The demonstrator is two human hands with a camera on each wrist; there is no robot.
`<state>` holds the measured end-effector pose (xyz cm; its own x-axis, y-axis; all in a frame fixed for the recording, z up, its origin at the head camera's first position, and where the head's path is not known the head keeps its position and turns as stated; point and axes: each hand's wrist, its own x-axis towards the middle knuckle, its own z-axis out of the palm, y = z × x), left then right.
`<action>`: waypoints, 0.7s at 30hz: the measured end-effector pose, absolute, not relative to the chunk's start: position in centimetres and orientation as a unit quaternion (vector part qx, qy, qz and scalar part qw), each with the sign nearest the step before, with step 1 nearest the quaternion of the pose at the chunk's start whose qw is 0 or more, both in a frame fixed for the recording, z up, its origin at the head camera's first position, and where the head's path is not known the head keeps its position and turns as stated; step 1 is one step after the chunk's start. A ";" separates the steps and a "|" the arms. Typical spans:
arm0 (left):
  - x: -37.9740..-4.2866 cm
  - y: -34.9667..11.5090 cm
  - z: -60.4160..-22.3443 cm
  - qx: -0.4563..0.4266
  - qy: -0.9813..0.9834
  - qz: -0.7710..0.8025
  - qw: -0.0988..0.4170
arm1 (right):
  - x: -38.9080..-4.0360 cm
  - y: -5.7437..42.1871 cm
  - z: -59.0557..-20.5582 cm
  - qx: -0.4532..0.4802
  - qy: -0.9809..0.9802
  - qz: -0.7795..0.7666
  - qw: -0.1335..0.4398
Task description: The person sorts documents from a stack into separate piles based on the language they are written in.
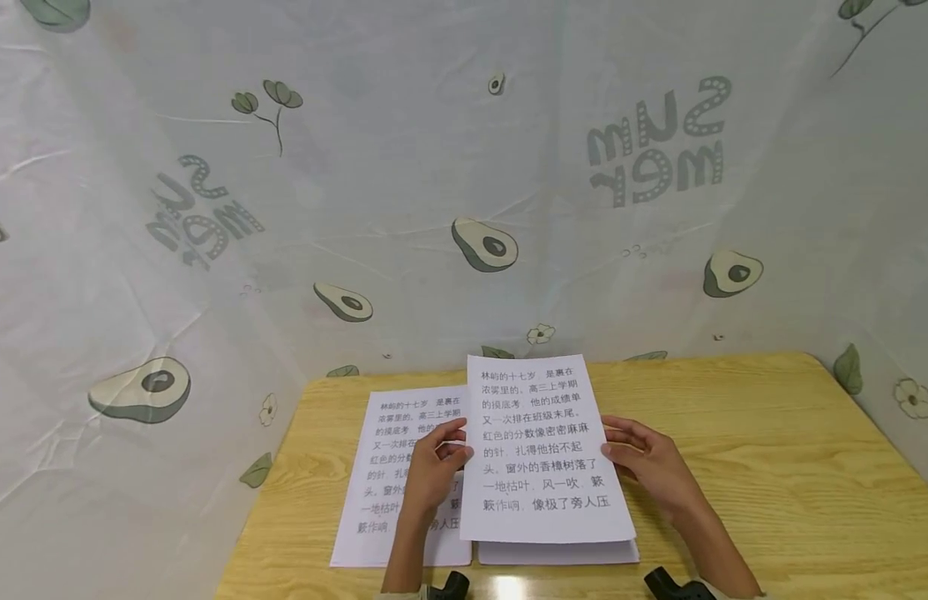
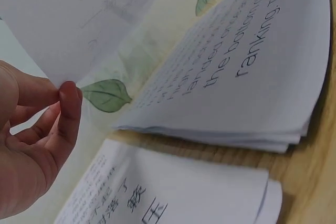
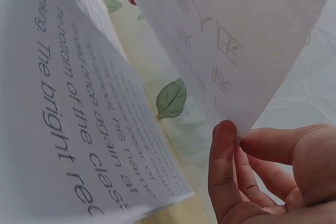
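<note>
A sheet of white paper (image 1: 542, 454) printed with large Chinese characters is held up by both hands. My left hand (image 1: 434, 467) pinches its left edge between thumb and fingers. On the opposite edge, my right hand (image 1: 647, 462) pinches it the same way. Below the raised sheet lies a stack of paper (image 1: 557, 553) whose top page shows English text in both wrist views. To its left is another stack of pages (image 1: 359, 492) with Chinese print, partly covered by the left hand and forearm. Faint reversed print shows through the back of the lifted sheet (image 2: 100, 19).
Both stacks lie on a wood-grain table (image 1: 749, 467), with a narrow gap between them. A pale curtain (image 1: 404, 183) printed with avocados, leaves and lettering hangs behind the table and along its sides.
</note>
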<state>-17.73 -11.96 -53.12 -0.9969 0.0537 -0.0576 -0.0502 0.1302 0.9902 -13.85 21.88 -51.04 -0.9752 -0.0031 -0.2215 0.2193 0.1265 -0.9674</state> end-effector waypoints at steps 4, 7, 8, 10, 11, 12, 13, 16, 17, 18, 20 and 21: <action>-17.6 -12.6 -53.3 0.002 0.742 0.669 0.040 | -13.9 21.3 -50.9 0.079 0.740 -0.662 0.086; -17.5 -13.1 -53.4 -0.004 0.740 0.671 0.041 | -14.0 20.7 -50.7 0.080 0.737 -0.666 0.087; -17.5 -13.3 -53.4 -0.006 0.740 0.672 0.041 | -14.1 20.5 -50.6 0.079 0.736 -0.667 0.086; -17.4 -13.7 -53.5 -0.010 0.739 0.673 0.040 | -14.2 20.0 -50.6 0.081 0.729 -0.674 0.086; -17.4 -13.9 -53.5 -0.012 0.739 0.672 0.040 | -14.2 19.8 -50.7 0.084 0.726 -0.677 0.085; -17.4 -14.1 -53.6 -0.012 0.739 0.672 0.040 | -14.2 19.6 -50.8 0.087 0.721 -0.682 0.085; -17.4 -14.3 -53.6 -0.013 0.739 0.672 0.040 | -14.2 19.3 -51.0 0.091 0.715 -0.688 0.084; -17.3 -14.9 -53.8 -0.017 0.745 0.666 0.038 | -14.2 18.6 -51.3 0.096 0.702 -0.701 0.085; -17.3 -15.1 -53.9 -0.018 0.749 0.661 0.036 | -14.2 18.3 -51.4 0.097 0.698 -0.704 0.085; -17.3 -15.3 -53.9 -0.019 0.752 0.658 0.033 | -14.3 18.0 -51.4 0.097 0.695 -0.707 0.084; -17.3 -15.8 -53.9 -0.024 0.756 0.653 0.031 | -14.4 17.5 -51.4 0.096 0.693 -0.710 0.082; -17.3 -16.0 -53.8 -0.027 0.759 0.650 0.029 | -14.4 17.2 -51.4 0.095 0.693 -0.710 0.082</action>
